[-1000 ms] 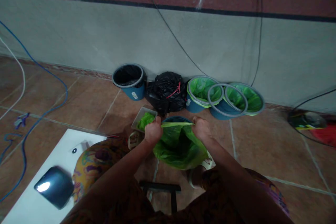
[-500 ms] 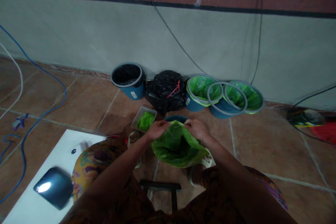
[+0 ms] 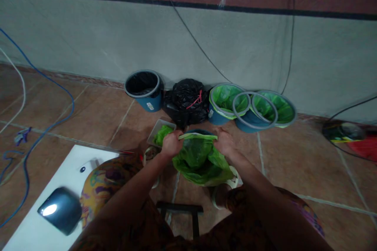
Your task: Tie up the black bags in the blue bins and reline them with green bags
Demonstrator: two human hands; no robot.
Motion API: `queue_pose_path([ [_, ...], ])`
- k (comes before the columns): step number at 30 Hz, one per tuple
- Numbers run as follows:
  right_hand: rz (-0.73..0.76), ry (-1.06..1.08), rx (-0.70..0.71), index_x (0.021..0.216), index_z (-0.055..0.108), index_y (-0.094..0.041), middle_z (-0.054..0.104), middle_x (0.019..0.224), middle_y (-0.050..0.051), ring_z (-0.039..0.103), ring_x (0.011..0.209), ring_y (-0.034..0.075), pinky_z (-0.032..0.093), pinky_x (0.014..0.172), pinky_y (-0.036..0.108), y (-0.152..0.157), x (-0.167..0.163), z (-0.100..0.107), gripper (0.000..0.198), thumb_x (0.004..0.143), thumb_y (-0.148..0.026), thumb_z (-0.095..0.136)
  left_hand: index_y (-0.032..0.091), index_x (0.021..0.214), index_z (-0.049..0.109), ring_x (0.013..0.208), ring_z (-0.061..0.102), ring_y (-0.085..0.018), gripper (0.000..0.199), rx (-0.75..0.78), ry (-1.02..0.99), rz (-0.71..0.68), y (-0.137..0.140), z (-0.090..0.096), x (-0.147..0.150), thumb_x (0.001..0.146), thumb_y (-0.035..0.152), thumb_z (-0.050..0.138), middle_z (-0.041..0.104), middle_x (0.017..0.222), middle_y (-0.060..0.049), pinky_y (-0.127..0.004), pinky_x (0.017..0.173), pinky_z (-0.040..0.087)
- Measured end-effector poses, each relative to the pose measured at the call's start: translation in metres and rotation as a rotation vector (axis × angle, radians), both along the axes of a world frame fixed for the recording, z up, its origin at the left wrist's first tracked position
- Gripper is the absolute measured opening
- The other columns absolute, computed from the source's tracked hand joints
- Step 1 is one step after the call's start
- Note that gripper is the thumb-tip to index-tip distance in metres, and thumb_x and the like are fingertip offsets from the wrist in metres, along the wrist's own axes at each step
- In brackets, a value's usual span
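Your left hand (image 3: 172, 144) and your right hand (image 3: 224, 142) each grip the rim of a green bag (image 3: 203, 164), fingers closed on it, and you hold that edge taut in a nearly straight line between them. The bag hangs in front of you between your feet, its folds sagging towards you. Just beyond the stretched edge, part of a blue bin's rim (image 3: 200, 130) shows; you cannot tell from here how the bag sits against that bin. Beside your left hand a pale tray (image 3: 151, 135) holds a bright green bundle (image 3: 161, 135). Ahead of you, along the wall (image 3: 118, 39), stand a bin with a black liner (image 3: 149, 104) and, next to it, a full-looking black bag (image 3: 184, 104) with a red tie (image 3: 194, 101). To the right of that bag is a bin with a green liner (image 3: 217, 115), with more blue bins close by. Low on your left, a dark glossy object (image 3: 61, 211) lies on a white surface (image 3: 55, 176), and a blue cable (image 3: 48, 128) curves across the tiled floor (image 3: 103, 106).
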State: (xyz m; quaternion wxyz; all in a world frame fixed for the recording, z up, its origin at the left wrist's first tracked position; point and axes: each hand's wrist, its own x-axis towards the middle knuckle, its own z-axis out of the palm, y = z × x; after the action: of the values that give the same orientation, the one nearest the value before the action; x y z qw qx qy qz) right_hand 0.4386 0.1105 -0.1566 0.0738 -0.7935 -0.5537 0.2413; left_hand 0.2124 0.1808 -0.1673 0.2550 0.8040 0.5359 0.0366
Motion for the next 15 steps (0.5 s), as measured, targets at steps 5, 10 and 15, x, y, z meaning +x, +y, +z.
queue_pose_path([
  [5,0.332,0.259,0.256,0.139,0.057,-0.021,0.067,0.135,0.010,0.061,0.124,0.021,0.045,0.106,0.038,0.004,-0.032,-0.002,0.056,0.084,-0.018,0.067,0.019,0.098,0.072,0.096,0.068,-0.019,0.018,0.062,-0.187,-0.203,-0.013,-0.007,0.007,0.089,0.021,0.057,0.074,0.100,-0.006,-0.026,0.086,0.048],
  [10,0.333,0.055,0.114,0.100,0.074,-0.019,0.077,0.105,0.009,0.068,0.106,0.022,0.045,0.098,0.034,0.009,-0.039,0.003,0.021,0.095,-0.025,0.055,0.018,0.088,0.071,0.083,0.065,-0.016,0.015,-0.075,-0.323,-0.144,-0.014,-0.004,0.006,0.089,0.027,0.059,0.072,0.086,-0.002,-0.024,0.077,0.047],
  [15,0.050,-0.221,-0.030,0.104,0.074,-0.022,0.077,0.106,0.011,0.070,0.104,0.024,0.047,0.087,0.032,0.011,-0.017,0.008,0.029,0.099,-0.030,0.046,0.016,0.087,0.073,0.070,0.061,-0.013,0.019,-0.312,-0.372,-0.077,-0.003,-0.001,-0.002,0.084,0.031,0.063,0.070,0.078,0.001,-0.021,0.064,0.045],
])
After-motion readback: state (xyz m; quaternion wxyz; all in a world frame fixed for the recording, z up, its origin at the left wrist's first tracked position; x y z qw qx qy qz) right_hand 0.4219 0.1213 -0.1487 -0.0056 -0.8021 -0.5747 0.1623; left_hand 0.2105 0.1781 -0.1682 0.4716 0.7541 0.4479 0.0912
